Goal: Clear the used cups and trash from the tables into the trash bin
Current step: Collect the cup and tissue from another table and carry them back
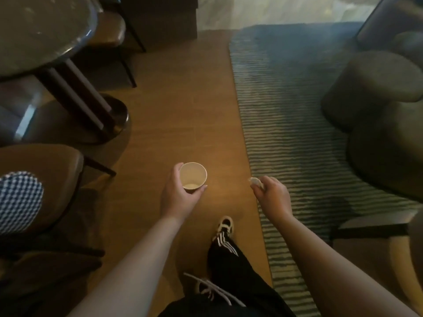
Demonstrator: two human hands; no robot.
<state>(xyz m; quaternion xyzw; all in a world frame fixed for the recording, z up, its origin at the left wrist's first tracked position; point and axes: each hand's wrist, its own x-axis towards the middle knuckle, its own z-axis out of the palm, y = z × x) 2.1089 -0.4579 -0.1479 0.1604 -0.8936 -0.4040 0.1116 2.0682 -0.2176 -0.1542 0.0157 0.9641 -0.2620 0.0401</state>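
Note:
A white paper cup (193, 176) is upright in front of me above the wooden floor, with a little pale residue at its bottom. My left hand (177, 195) grips it from the left side, fingers curled round its wall. My right hand (272, 194) pinches a small crumpled white napkin (256, 181) between thumb and fingertips, over the edge of the rug. No trash bin is in view.
A round dark table (34, 33) on a pedestal base stands at the upper left, with brown chairs (52, 179) round it. A striped blue-green rug (297, 115) lies on the right, bearing grey upholstered seats (375, 88). A strip of wooden floor (183, 110) runs ahead between them.

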